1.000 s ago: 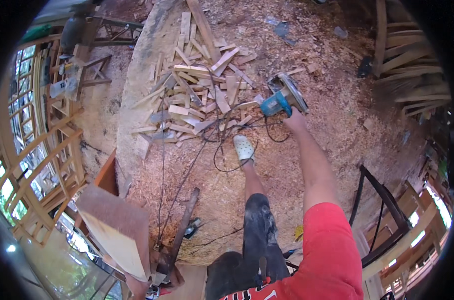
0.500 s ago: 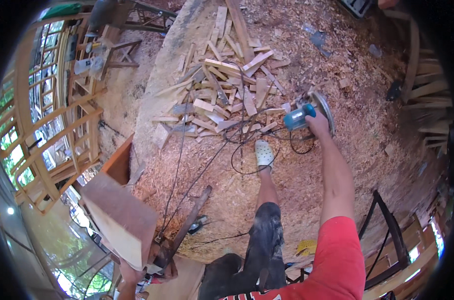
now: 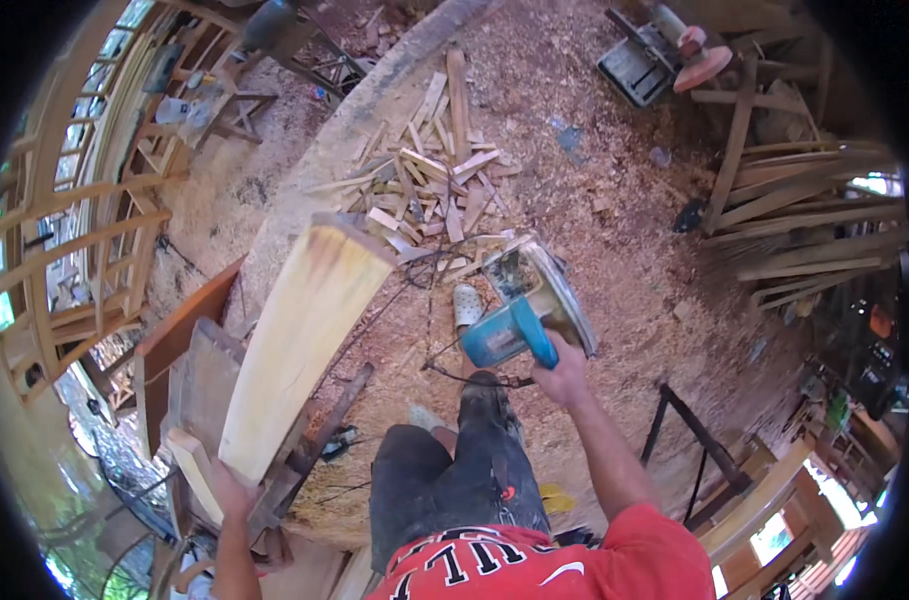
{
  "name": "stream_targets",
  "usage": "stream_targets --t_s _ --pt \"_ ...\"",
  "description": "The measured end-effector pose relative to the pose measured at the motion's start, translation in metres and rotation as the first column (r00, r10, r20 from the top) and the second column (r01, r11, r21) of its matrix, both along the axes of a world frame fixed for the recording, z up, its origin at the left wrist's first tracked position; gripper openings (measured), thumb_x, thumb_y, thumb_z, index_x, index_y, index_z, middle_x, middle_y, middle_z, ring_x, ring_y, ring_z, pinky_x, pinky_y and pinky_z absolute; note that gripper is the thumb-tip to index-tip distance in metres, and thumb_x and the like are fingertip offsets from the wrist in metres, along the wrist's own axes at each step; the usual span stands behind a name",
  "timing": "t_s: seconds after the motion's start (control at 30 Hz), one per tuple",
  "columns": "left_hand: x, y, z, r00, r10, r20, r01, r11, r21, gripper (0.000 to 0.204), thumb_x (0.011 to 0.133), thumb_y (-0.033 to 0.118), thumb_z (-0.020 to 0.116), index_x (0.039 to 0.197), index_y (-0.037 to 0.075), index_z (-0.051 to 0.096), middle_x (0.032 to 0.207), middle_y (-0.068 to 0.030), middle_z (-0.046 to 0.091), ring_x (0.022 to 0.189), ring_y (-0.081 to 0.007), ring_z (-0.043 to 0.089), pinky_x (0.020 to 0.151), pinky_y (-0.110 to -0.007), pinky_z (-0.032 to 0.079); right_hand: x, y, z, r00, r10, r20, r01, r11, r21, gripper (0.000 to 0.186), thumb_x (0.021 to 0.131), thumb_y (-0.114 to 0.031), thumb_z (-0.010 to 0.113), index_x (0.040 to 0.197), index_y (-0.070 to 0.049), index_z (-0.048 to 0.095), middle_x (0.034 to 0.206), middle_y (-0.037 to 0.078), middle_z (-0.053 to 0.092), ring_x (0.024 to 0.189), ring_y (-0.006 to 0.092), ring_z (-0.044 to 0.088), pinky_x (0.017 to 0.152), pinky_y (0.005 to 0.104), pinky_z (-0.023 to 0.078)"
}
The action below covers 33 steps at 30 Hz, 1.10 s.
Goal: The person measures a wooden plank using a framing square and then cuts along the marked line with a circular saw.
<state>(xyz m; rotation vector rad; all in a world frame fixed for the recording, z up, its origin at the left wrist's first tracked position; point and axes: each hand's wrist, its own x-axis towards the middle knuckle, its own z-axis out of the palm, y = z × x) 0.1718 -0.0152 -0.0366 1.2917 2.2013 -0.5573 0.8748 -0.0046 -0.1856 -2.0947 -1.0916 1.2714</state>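
Circular saw (image 3: 510, 328) sits in right hand (image 3: 563, 372); red shirt (image 3: 635, 558) bears lettering (image 3: 457, 567).

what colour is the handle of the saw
The saw handle is teal blue; it shows best in the head view.

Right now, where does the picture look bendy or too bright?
In the head view, the wooden frame at left looks bowed near the fisheye rim, black fills the corners, daylight glares white at lower right; the blue saw looks fairly clear.
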Motion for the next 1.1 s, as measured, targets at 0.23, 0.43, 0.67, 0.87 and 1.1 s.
stream_targets --t_s 0.23,0.43,0.67,0.87,1.1 --pt "0.023 0.022 0.023 0.962 -0.239 -0.132 0.215 0.961 -0.177 0.135 0.055 0.051 0.097 0.154 -0.008 0.026 0.143 -0.0304 0.051 0.134 -0.0474 0.051 0.115 -0.05 0.044 0.039 0.041 -0.056 0.913 0.397 0.088 -0.299 0.801 -0.519 0.043 0.079 -0.03 0.068 0.111 -0.001 0.073 0.102 0.024 0.074 0.1 0.038 0.073 0.088 0.0464 0.056" --pt "0.049 0.035 0.042 0.973 -0.204 -0.111 0.203 0.979 -0.019 0.122 0.065 0.046 0.092 0.152 -0.012 0.029 0.156 -0.0328 0.037 0.148 -0.0482 0.035 0.122 -0.053 0.035 0.031 -0.059 0.004 0.855 0.396 0.336 -0.242 0.876 -0.418 0.033 0.079 -0.024 0.064 0.102 -0.001 0.07 0.086 0.02 0.073 0.078 0.0368 0.074 0.074 0.0455 0.058" --pt "-0.1 -0.043 -0.083 0.951 -0.293 0.094 0.229 0.878 0.421 0.077 0.088 0.034 0.076 0.151 0.003 0.047 0.155 -0.0321 0.041 0.146 -0.0502 0.037 0.122 -0.055 0.033 -0.046 -0.073 0.118 0.984 -0.174 -0.039 0.16 0.957 -0.243 0.029 0.078 -0.011 0.069 0.105 -0.003 0.068 0.074 0.006 0.064 0.059 0.0175 0.062 0.054 0.0332 0.052" --pt "0.007 -0.019 -0.092 0.989 0.143 -0.034 -0.057 0.582 0.811 0.043 0.106 0.036 0.049 0.133 0.005 0.064 0.146 -0.0263 0.053 0.137 -0.0461 0.047 0.116 -0.054 0.038 -0.107 -0.071 0.21 0.939 -0.15 -0.309 0.181 0.981 0.073 0.046 0.079 -0.006 0.068 0.124 0.0 0.067 0.084 0.0 0.065 0.067 0.0095 0.058 0.061 0.0257 0.049" --pt "-0.031 -0.021 -0.094 0.985 0.152 -0.082 -0.031 0.621 0.783 0.04 0.108 0.038 0.044 0.114 0.006 0.068 0.121 -0.0196 0.064 0.116 -0.0421 0.056 0.099 -0.054 0.046 -0.213 -0.062 0.293 0.989 0.03 -0.143 -0.005 0.985 0.17 0.05 0.079 -0.003 0.067 0.128 -0.001 0.068 0.089 -0.002 0.066 0.074 0.0084 0.058 0.069 0.0279 0.05"
